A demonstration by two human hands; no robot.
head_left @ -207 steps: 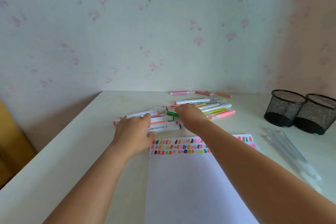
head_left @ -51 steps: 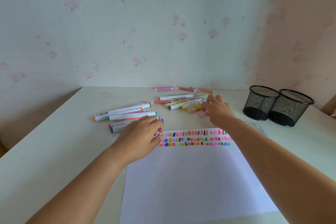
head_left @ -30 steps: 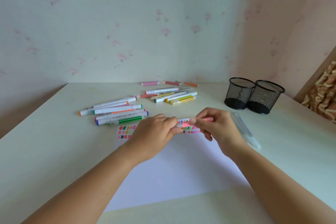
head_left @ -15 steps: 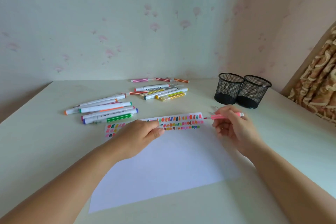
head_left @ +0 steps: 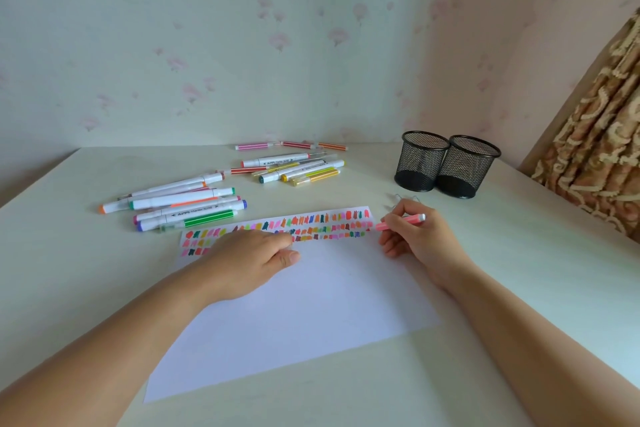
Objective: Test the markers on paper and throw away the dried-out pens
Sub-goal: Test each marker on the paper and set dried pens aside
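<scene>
A white sheet of paper [head_left: 311, 305] lies on the pale table, with rows of colour swatches [head_left: 311, 222] along its far edge. My right hand [head_left: 420, 241] grips an uncapped pink marker [head_left: 403, 220]; its tip points left at the paper's far right corner, beside the swatches. My left hand [head_left: 252, 260] rests on the paper near the swatches, fingers curled and thumb against the forefinger; the cap is hidden inside it. Several white-barrelled markers [head_left: 180, 204] lie left of the paper. Several more markers [head_left: 298, 170] lie further back.
Two black mesh cups [head_left: 420, 163] [head_left: 465, 166] stand side by side at the back right. Ends of clear pens [head_left: 398, 198] show just behind my right hand. A patterned curtain [head_left: 595, 149] hangs at the right edge. Walls close the table's far side.
My right hand picked the pink marker from the back pile. Both hands pulled its cap off over the paper, then the marker's tip moved to the paper's far right corner.
</scene>
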